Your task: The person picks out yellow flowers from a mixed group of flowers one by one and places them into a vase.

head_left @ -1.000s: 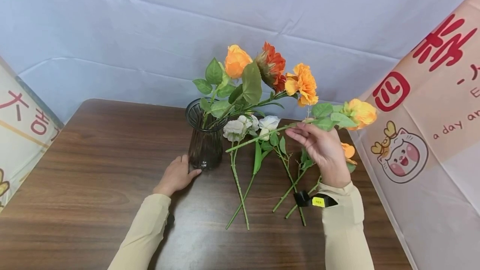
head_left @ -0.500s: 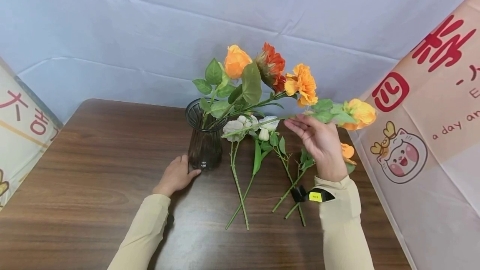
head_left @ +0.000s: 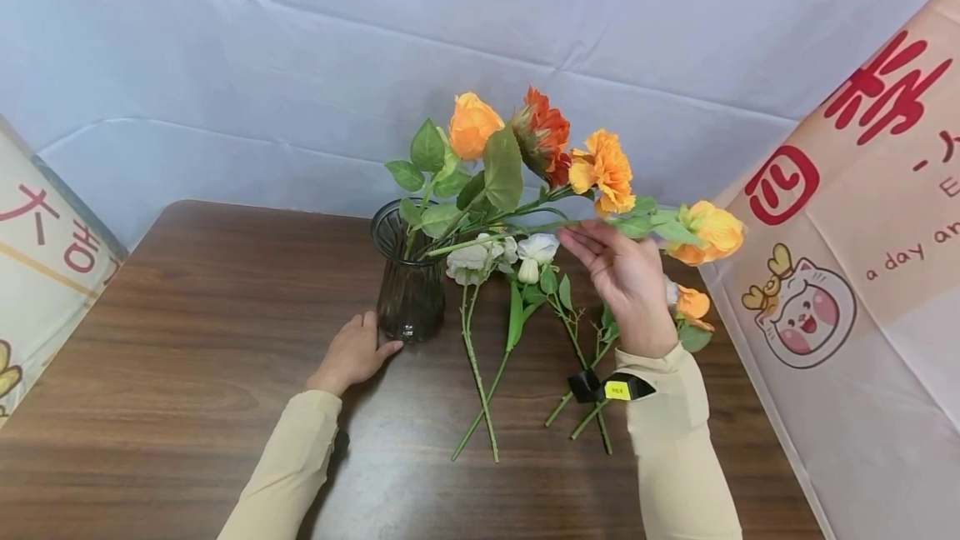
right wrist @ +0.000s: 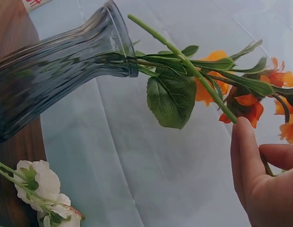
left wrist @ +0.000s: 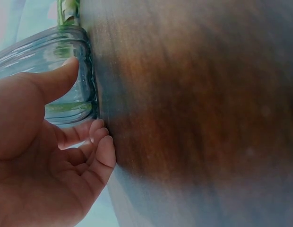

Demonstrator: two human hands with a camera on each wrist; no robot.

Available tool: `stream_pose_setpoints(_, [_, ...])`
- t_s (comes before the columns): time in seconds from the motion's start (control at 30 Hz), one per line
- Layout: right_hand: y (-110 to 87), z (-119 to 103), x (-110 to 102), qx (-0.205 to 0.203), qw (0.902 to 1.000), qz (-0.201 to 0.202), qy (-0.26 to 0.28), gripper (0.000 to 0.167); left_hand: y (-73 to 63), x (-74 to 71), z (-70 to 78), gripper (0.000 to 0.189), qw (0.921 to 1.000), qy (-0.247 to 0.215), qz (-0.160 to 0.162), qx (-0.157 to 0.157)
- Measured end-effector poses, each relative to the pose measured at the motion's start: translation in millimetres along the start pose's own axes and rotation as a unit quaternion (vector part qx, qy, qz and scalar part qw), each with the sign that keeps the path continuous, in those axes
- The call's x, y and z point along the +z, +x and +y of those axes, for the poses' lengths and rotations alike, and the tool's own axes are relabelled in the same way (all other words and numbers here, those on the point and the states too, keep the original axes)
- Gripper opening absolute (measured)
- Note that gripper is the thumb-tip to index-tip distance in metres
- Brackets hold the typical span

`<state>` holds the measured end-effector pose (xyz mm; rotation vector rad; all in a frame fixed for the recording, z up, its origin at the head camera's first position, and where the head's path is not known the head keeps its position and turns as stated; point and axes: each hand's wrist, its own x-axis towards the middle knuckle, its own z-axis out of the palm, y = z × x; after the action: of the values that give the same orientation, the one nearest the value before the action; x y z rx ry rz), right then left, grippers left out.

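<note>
My left hand holds the base of a dark ribbed glass vase, thumb along its side and fingertips low by the table. Leaning from the vase are an orange rose, a red-orange flower and an orange carnation. My right hand pinches the stem of a yellow-orange rose, its bloom pointing right. In the right wrist view, the free end of this green stem is just outside the vase mouth and overlaps the leaves there.
On the wooden table, white flowers lie right of the vase, stems toward me. More green stems and an orange flower lie under my right arm. A pale cloth backdrop stands behind.
My right hand has moved left with the yellow-orange rose, bringing the stem end up to the vase mouth. My left hand and the vase have stayed put.
</note>
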<state>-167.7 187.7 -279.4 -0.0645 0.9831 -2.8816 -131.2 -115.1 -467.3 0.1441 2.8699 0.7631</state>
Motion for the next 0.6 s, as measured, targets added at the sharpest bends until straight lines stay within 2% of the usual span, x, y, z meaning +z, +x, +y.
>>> stream_pose_setpoints(0.4, [-0.9,7.6,0.8,-0.019,0.9993,0.009,-0.031,0.016,0.1,0.5,0.2,0.061,1.0000,-0.001,0.003,0.001])
stream_pose_setpoints(0.53, [-1.7,9.5,2.6,-0.028,0.9983,0.016,-0.048,0.024,0.1,0.1,0.7,0.060,1.0000,-0.002,0.002,0.000])
stream_pose_setpoints(0.6, [-2.3,10.6,3.7,-0.034,0.9974,0.019,-0.061,0.034,0.0,-0.1,1.0,0.060,1.0000,-0.002,0.002,0.000])
